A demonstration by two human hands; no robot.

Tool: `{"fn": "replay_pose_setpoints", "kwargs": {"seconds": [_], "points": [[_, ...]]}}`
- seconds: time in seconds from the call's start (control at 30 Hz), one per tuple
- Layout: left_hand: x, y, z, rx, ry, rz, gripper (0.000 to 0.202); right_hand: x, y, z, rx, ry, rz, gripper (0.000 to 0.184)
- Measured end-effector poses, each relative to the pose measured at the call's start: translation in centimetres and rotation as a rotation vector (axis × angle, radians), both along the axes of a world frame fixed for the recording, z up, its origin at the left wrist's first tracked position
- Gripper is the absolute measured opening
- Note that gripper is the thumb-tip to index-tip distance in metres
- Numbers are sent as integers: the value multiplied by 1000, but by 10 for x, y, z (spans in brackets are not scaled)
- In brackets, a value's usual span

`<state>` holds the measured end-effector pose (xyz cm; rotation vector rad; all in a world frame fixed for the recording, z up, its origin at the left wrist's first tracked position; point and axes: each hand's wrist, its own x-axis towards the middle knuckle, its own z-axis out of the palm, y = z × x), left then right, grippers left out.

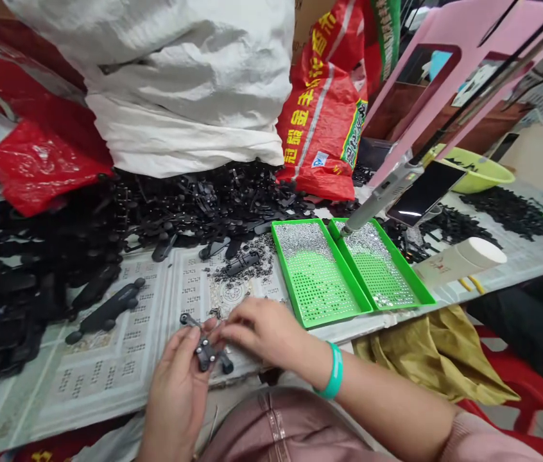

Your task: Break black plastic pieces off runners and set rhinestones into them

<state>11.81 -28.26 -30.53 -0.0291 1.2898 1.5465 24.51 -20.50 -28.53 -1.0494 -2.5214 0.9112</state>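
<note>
My left hand is closed around a small black plastic part with rounded knobs and a few bright metal dots, at the table's front edge. Against the far side of that part, my right hand has its thumb and fingers pinched together. Whatever lies between those fingertips is too small to make out. Beyond the hands, a long black plastic part rests among tiny scattered black pieces. Another elongated black part with knobbed ends lies to the left on the patterned table cover.
Two green trays of small shiny metal pieces stand right of centre, an electric screwdriver hanging over them. Heaps of black parts line the back below a white sack. A paper cup and a phone are at the right.
</note>
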Motion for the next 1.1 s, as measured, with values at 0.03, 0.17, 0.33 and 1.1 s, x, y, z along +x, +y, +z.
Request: {"fn": "replay_pose_setpoints", "kwargs": {"seconds": [0.03, 0.17, 0.33, 1.1], "points": [[-6, 0, 0, -19, 33, 9, 23, -4, 10, 2, 81, -83, -52, 25], [-20, 0, 3, -64, 55, -50, 25, -23, 42, 0, 301, -374, -79, 16], [-25, 2, 3, -80, 29, -57, 24, -33, 52, -8, 318, -451, -46, 18], [-31, 5, 2, 11, -37, -88, 29, -49, 38, -8, 328, -149, 59, 11]]}}
